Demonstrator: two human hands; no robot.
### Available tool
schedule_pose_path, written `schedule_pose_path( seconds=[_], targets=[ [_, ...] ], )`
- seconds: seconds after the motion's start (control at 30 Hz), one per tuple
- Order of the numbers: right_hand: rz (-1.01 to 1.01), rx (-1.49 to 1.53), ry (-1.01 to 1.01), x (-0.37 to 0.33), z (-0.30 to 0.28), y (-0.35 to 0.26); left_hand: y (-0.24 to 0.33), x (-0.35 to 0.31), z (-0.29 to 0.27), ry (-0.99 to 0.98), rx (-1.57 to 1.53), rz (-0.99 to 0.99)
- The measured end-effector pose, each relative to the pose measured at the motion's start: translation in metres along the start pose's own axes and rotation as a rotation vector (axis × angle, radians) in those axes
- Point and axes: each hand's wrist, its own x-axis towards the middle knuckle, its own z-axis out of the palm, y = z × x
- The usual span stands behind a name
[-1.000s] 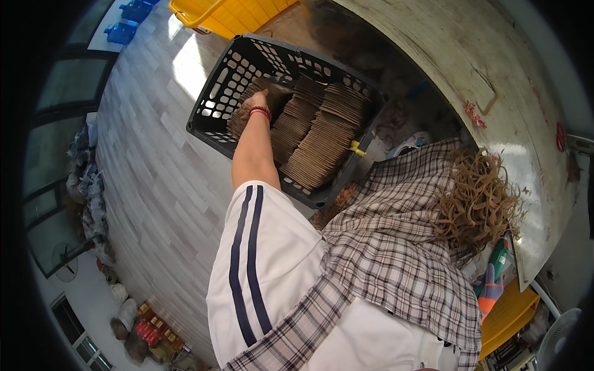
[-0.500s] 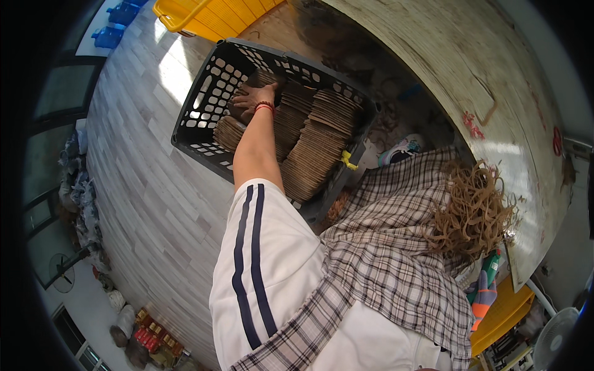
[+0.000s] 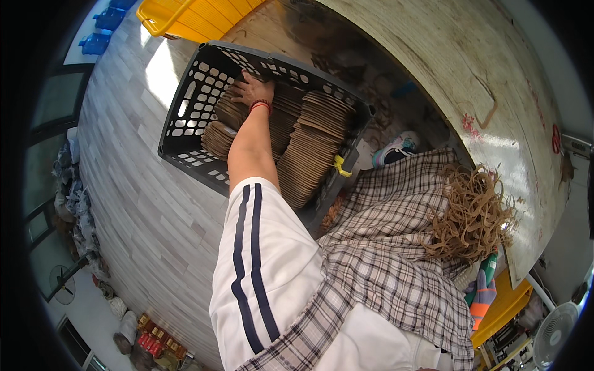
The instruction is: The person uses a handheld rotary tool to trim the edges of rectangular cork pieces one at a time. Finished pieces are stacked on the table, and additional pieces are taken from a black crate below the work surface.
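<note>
Left hand spreading over brown sheets in a black crate

Windows [image 3: 55, 102] are lining the far left, with blue bottles [image 3: 96, 43] standing near their upper end and wrapped grey bundles [image 3: 71, 179] lying along the wall below. Lower down, a round fan [image 3: 62, 284] is standing near red and gold packages [image 3: 154, 340]. A pale plank floor [image 3: 142, 185] is running through the left half of the room, a bright patch of light showing on it beside a yellow crate [image 3: 198, 21].

Next comes the black crate [image 3: 166, 147], sitting tilted in view and holding rows of thin brown sheets [image 3: 309, 148]. The left hand [image 3: 253, 91] is resting on those in the left part; its fingers are fanning apart, open rather than gripping. A white sleeve [image 3: 266, 266] with two dark stripes is covering the upper arm. A yellow tie [image 3: 340, 166] is hanging on the crate's right side, near a shoe [image 3: 396, 150].

Further right, plaid cloth [image 3: 390, 247] is draping the person, and tangled brown strips [image 3: 473, 216] are lying against the pale, scuffed worktop [image 3: 427, 49]. Below, a grey and orange glove [image 3: 482, 300] is hanging; a white fan [image 3: 557, 331] is standing in the corner. The right hand is staying out of view, so its fingers cannot be told.
</note>
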Motion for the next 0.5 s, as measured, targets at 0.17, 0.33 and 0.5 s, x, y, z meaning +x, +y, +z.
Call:
schedule_pose_path(
  seconds=[0.17, 0.33, 0.5],
  targets=[
    [-0.031, 0.0, -0.023, -0.005, 0.005, -0.002, -0.007, 0.003, -0.009, 0.001, -0.021, -0.029],
    [-0.011, 0.009, -0.028, -0.005, 0.0, 0.002, -0.03, 0.003, -0.033, -0.014, -0.072, -0.202],
    [-0.029, 0.008, -0.046, -0.004, 0.004, 0.001, -0.056, 0.006, -0.05, 0.011, -0.225, -0.436]
  ],
)
